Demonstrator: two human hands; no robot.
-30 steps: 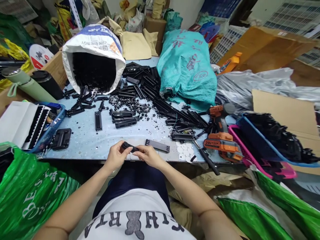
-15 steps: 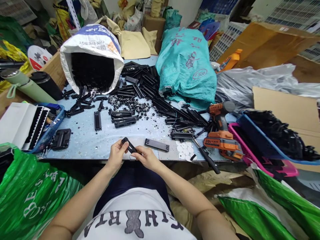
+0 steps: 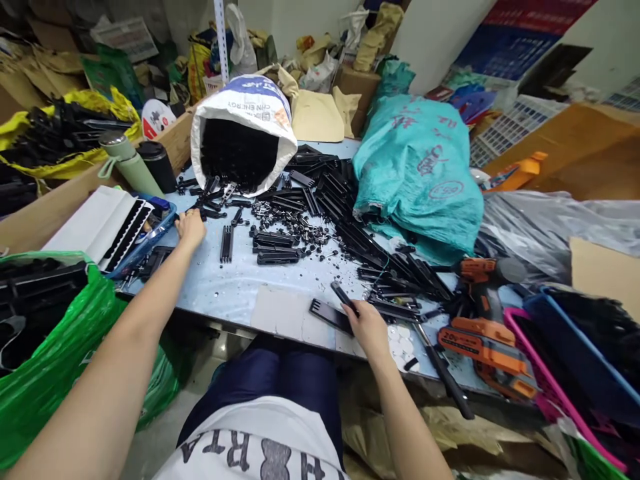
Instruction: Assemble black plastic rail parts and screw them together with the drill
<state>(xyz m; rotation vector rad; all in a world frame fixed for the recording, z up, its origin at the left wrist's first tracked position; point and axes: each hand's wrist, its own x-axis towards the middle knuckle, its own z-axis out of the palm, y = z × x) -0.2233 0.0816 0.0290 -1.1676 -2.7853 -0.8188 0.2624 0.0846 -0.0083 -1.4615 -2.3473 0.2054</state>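
Observation:
My right hand [image 3: 367, 325] grips one end of a narrow black plastic bar [image 3: 343, 295], which points up and left. Just under it lies a wider flat black slotted piece [image 3: 327, 315] on the table. Far to the left, my left hand [image 3: 191, 228] is at the edge of the loose black plastic parts [image 3: 213, 212], beside the blue basket [image 3: 167, 223]. Its fingers are curled down, and what they close on is hidden. Several slim black bars [image 3: 277, 248] and a heap of small pins [image 3: 293, 220] lie between the hands.
A white sack [image 3: 245, 110] spills black parts at the back, next to a teal sack [image 3: 425, 167]. An orange cordless drill [image 3: 487, 333] and a black-handled tool [image 3: 445, 377] are on the right. Two bottles [image 3: 131, 167] stand left; a green bag [image 3: 100, 320] hangs by the table edge.
My hands have parted. The left has reached up and left to the loose parts; the right has moved right with the black bar. The view has turned to the left.

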